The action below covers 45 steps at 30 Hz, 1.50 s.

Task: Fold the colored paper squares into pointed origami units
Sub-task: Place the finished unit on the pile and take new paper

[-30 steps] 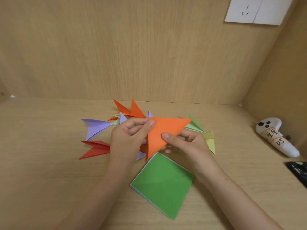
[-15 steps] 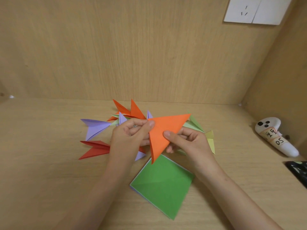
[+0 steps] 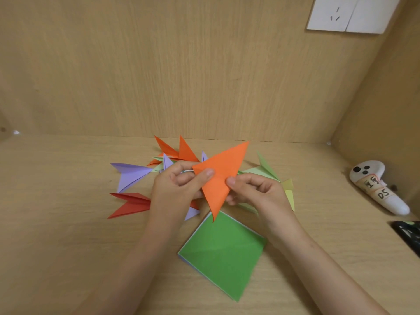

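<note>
Both hands hold an orange paper triangle [image 3: 221, 176] above the desk, its long tip pointing up and to the right. My left hand [image 3: 177, 189] pinches its left corner with thumb on top. My right hand [image 3: 256, 192] pinches its lower right edge. Just below lies a stack of paper squares with a green sheet [image 3: 222, 255] on top. Behind the hands is a pile of finished pointed units: purple [image 3: 129, 175], red [image 3: 130, 204], orange [image 3: 179, 151], light green [image 3: 263, 168] and yellow-green [image 3: 288, 192].
The wooden desk [image 3: 68, 246] is boxed in by a back panel and a right side wall. A white controller with a taped label [image 3: 377, 187] lies at the right. A dark object [image 3: 409, 233] shows at the right edge. A wall socket [image 3: 334, 14] sits top right.
The orange triangle has turned counterclockwise in my hands, so its long tip now points more upward. My right hand's grip has shifted along its edge.
</note>
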{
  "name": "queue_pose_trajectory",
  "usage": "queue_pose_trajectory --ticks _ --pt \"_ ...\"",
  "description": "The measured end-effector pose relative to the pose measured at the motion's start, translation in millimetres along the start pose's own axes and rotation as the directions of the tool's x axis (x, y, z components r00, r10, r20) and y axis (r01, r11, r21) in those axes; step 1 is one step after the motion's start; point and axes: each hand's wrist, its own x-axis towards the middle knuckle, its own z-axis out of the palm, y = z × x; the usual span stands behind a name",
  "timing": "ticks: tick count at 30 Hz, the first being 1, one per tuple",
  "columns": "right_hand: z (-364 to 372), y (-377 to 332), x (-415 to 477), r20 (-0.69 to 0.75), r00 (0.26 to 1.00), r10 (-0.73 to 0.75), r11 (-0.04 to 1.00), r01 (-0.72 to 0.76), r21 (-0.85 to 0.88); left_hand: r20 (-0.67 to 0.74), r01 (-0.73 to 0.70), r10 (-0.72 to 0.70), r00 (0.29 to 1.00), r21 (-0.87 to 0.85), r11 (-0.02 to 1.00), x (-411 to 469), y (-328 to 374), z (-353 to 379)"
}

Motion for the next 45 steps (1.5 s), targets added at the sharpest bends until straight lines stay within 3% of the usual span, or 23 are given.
queue_pose_trajectory --ticks 4,9,18,22,27,31,41,45 --pt "-1.5 0.1 0.6 -0.018 0.999 -0.047 0.998 0.046 -0.053 0.047 0.021 -0.023 0.999 0.031 0.999 0.9 0.7 0.4" --pt "0.2 0.9 -0.8 0.057 0.994 -0.098 0.983 0.106 -0.148 0.089 -0.031 0.026 0.996 0.063 0.998 0.0 4.7 -0.1" --pt "-3.3 1.4 -0.1 0.1 0.991 -0.087 0.967 0.108 -0.23 0.179 -0.046 0.011 0.984 0.192 0.98 1.9 2.9 -5.5" --pt "-0.8 2.8 -2.1 0.131 0.989 -0.072 0.956 0.106 -0.275 0.175 -0.04 0.01 0.984 0.168 0.985 1.0 4.1 -5.6" --pt "3.4 4.7 -2.2 0.119 0.993 -0.022 0.98 0.046 -0.196 0.059 -0.015 0.012 0.998 0.053 0.998 -2.2 8.2 -0.1" --pt "8.8 12.0 -6.8 0.173 0.985 0.011 0.957 0.04 -0.289 -0.076 -0.008 0.005 0.997 -0.034 0.999 1.6 10.8 -4.9" --pt "3.3 1.5 -7.9 0.231 0.973 0.018 0.952 0.054 -0.302 -0.207 -0.024 0.008 0.978 -0.077 0.997 2.8 14.6 -9.9" --pt "-0.7 0.5 -8.2 0.282 0.958 0.053 0.911 0.069 -0.407 -0.288 -0.043 -0.003 0.958 -0.154 0.987 3.0 19.4 -12.6"
